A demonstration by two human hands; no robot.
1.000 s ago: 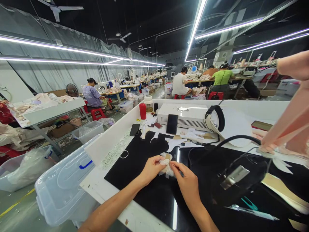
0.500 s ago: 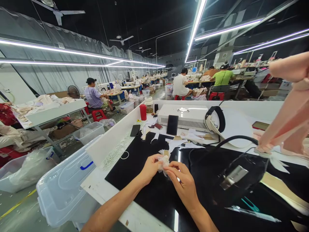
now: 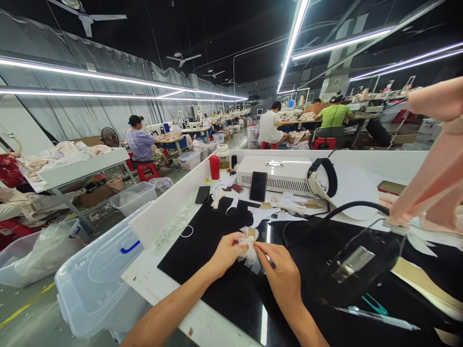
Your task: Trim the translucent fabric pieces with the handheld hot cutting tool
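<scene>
A small bow (image 3: 247,248) of sheer white fabric, with a beige piece at its top, is held over the black mat (image 3: 217,289). My left hand (image 3: 227,254) pinches it from the left, fingers closed. On the other side, the thumb and forefinger of my right hand (image 3: 281,272) are pressed together at the bow's right edge. Something small and dark shows beneath those right fingers; I cannot make out what it is. White and beige scraps (image 3: 264,213) lie just beyond the hands. A white elastic loop (image 3: 187,232) rests on the mat to the left.
White cords (image 3: 173,224) lie along the left board. Behind are a phone (image 3: 258,186), a white metal box (image 3: 273,173) and a red container (image 3: 214,167). At right stand a dark device (image 3: 361,270) and pink fabric (image 3: 423,168); a clear pen (image 3: 376,318) lies nearby. Co-workers sit beyond.
The bow has turned and spread, showing more of its loops and tails. My right hand has shifted slightly right, with its fingers now closer together; my left hand keeps its hold.
</scene>
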